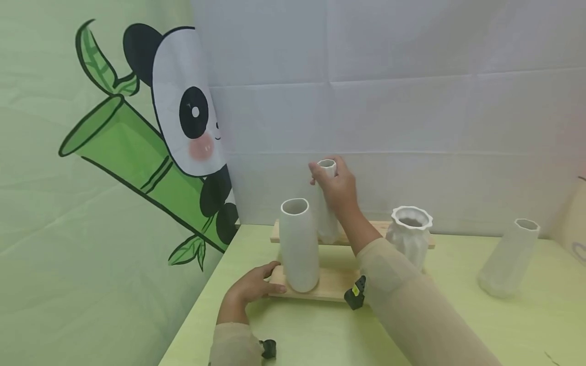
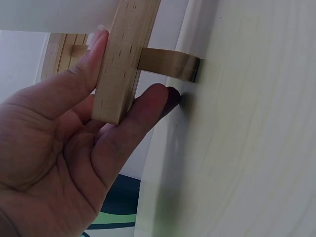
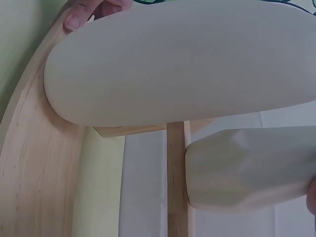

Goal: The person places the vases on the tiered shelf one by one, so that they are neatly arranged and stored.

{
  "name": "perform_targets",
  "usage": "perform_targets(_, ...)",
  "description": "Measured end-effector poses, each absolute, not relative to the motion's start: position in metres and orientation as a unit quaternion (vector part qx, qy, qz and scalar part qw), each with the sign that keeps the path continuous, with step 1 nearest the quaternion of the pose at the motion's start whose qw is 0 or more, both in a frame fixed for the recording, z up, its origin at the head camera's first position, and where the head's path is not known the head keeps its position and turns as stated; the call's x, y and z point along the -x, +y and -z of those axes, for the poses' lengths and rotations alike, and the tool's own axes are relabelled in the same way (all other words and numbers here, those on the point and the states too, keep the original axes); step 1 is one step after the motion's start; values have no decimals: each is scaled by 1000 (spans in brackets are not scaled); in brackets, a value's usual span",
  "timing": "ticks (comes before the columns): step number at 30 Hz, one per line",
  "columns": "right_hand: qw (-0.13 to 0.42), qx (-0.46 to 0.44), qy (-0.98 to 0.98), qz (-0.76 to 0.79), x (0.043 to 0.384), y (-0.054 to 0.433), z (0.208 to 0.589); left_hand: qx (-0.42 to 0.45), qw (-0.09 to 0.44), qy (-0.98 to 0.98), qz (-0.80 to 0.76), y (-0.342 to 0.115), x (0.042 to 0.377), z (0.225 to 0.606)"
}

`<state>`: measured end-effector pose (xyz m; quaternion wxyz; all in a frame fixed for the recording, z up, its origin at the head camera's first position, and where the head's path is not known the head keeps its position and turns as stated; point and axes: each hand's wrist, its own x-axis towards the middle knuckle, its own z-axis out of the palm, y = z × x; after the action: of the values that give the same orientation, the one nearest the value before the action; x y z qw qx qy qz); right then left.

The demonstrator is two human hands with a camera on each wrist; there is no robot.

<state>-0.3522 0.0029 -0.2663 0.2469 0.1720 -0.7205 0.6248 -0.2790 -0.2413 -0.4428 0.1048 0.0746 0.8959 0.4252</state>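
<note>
A two-tier wooden stand [image 1: 336, 284] is on the table. My left hand [image 1: 249, 287] grips the left end of its lower board [image 2: 123, 64], thumb on the upper face and fingers beneath. On that board stands a tall, smooth white vase [image 1: 298, 249], close beside the left hand. Behind it, my right hand [image 1: 341, 188] holds a slimmer white faceted vase [image 1: 326, 216] around its neck, thumb and fingers on either side of the rim. In the right wrist view this slim vase [image 3: 247, 170] has its base against the upper board [image 3: 177, 197].
A white vase with a scalloped rim [image 1: 407, 239] stands at the stand's right side, partly behind my right sleeve [image 1: 403, 284]. Farther right on the pale table [image 1: 458, 315] is another white vase [image 1: 508, 259]. A white cloth backdrop [image 1: 389, 101] hangs behind the stand.
</note>
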Motion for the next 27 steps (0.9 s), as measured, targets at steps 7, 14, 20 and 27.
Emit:
perform_targets(7, 233, -190, -715, -632, 355, -7, 265, -71, 107, 894, -430, -245, 278, 445)
perform_targets(14, 215, -203, -712, -637, 361, -13, 263, -76, 114, 887, -442, -244, 278, 444)
perform_targets(20, 207, -213, -706, -643, 365, -18, 263, -78, 113, 883, -449, -244, 277, 443)
perform_targets(27, 195, -224, -700, -649, 368, -24, 263, -79, 111, 886, -443, -245, 277, 443)
